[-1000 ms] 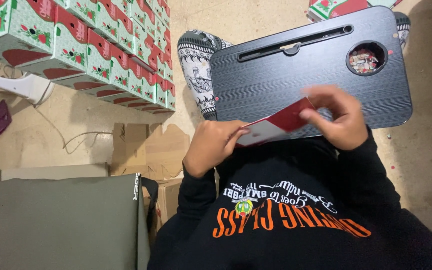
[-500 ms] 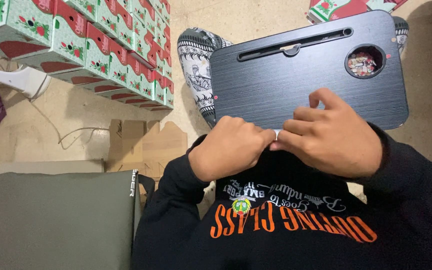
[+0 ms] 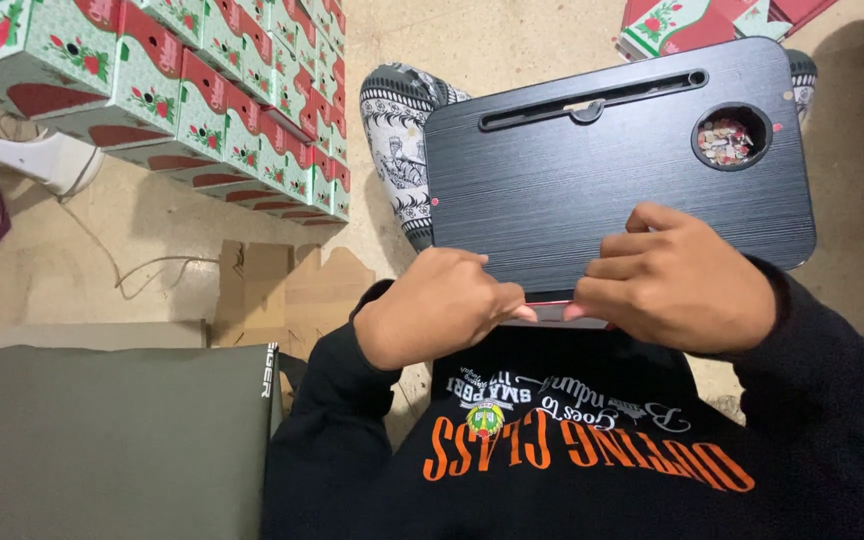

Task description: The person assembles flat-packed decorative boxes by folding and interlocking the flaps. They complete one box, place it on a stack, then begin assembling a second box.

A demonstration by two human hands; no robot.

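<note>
While rows of green-and-red boxes [image 3: 202, 100] line the floor, a black lap counter [image 3: 592, 170] spans the person's knees; left hand [image 3: 437, 315] and right hand [image 3: 677, 280], fingers clamped together, pinch a red-edged flat card [image 3: 550, 312] at its near edge.

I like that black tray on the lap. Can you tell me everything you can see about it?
The black lap tray is a rounded rectangle with a wood-grain look. It has a long slot along its far edge and a round cup hole holding small bits. It lies flat across patterned legs. Both hands, left hand and right hand, rest at its near edge.
</note>
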